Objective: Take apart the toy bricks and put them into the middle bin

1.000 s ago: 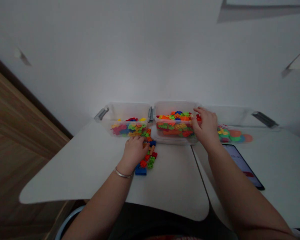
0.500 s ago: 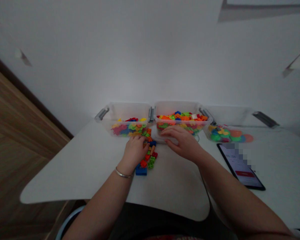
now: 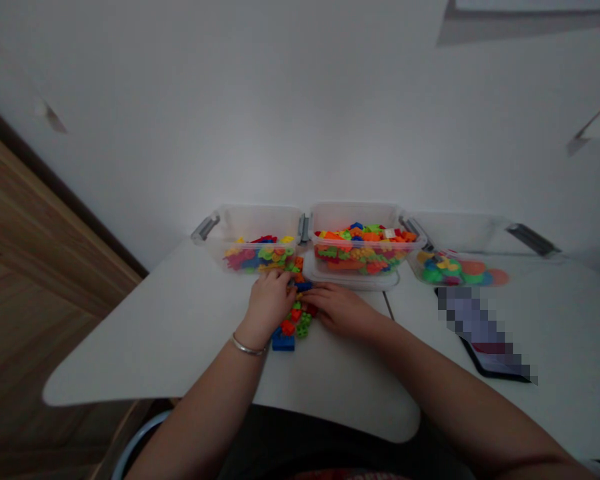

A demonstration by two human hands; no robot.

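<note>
A small pile of colourful plastic building pieces lies on the white table, with a blue block (image 3: 283, 344) at its near end. Red pieces (image 3: 288, 327) and green pieces (image 3: 304, 325) are beside that block. My left hand (image 3: 270, 303) rests at the pile's left side, fingers curled and closed; what they hold, if anything, is hidden. From the right, my right hand (image 3: 345, 312) reaches in with fingers stretched out, their tips touching the pile just below a dark blue piece (image 3: 304, 286). My fingers cover part of the pile's middle.
Against the wall stand a left clear box (image 3: 260, 217), a middle clear box (image 3: 360, 212) and a right clear box (image 3: 465, 230), all holding colourful pieces. A clear lid (image 3: 353, 280) lies before the middle one. A tablet (image 3: 503, 373) lies at the right.
My right hand has moved left and toward me, from in front of the middle box to the pile. My left hand has stayed nearly in place.
</note>
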